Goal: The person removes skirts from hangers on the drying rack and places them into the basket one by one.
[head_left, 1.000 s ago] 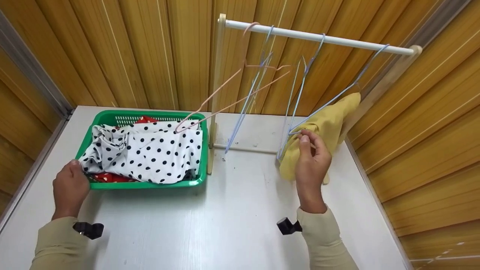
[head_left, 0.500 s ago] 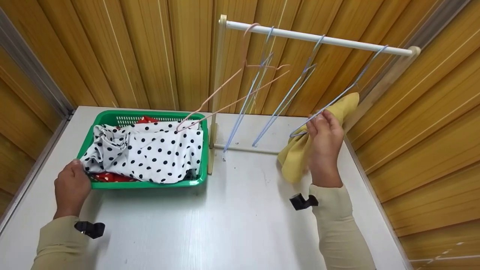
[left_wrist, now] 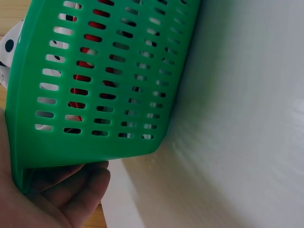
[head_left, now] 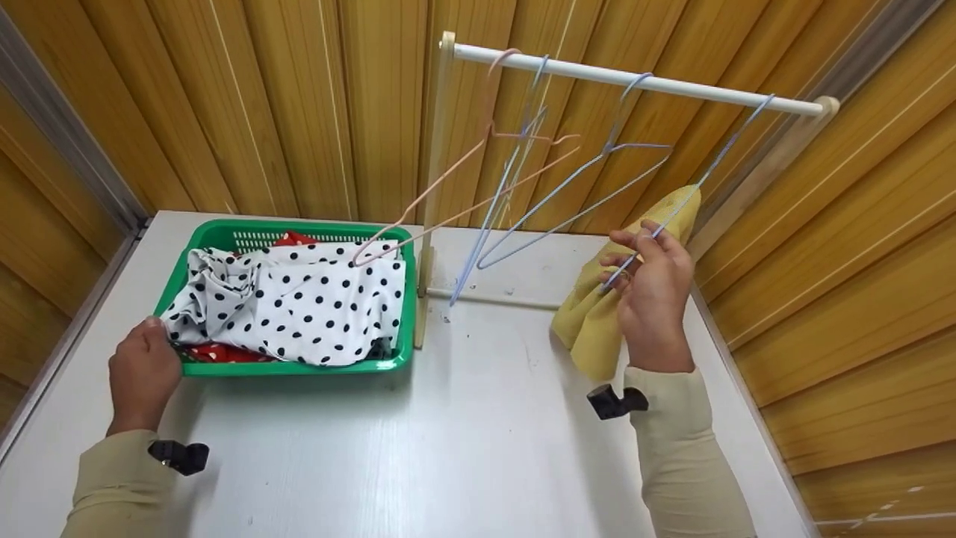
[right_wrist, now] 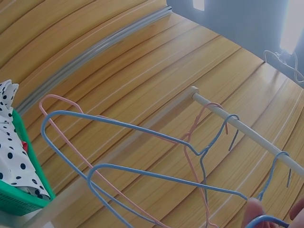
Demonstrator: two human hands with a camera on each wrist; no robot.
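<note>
My left hand (head_left: pixel 144 373) grips the front left corner of a green plastic basket (head_left: pixel 299 368), its fingers curled under the rim (left_wrist: pixel 21 142) in the left wrist view. Inside the basket lies a white cloth with black dots (head_left: pixel 314 299), over red fabric (head_left: pixel 224 354). My right hand (head_left: pixel 657 291) holds the lower arm of a blue wire hanger (head_left: pixel 721 158) hooked at the right end of the rail. A yellow cloth (head_left: pixel 594 351) hangs on this hanger, partly hidden behind the hand. In the right wrist view, only fingertips (right_wrist: pixel 254 211) show at the blue wire.
A white rail (head_left: pixel 597 73) on wooden posts carries a pink hanger (head_left: pixel 448 175) and two bare blue hangers, the nearer blue hanger (head_left: pixel 567 179) turned broadside. The pink hanger's lower corner overhangs the basket. Wood-panelled walls (head_left: pixel 859 314) enclose the white table (head_left: pixel 358 456).
My right hand has moved right and now holds the hanger farther up its arm. The hanger with the yellow cloth has turned, and the bare blue hanger beside it has swung left. My left hand stays put.
</note>
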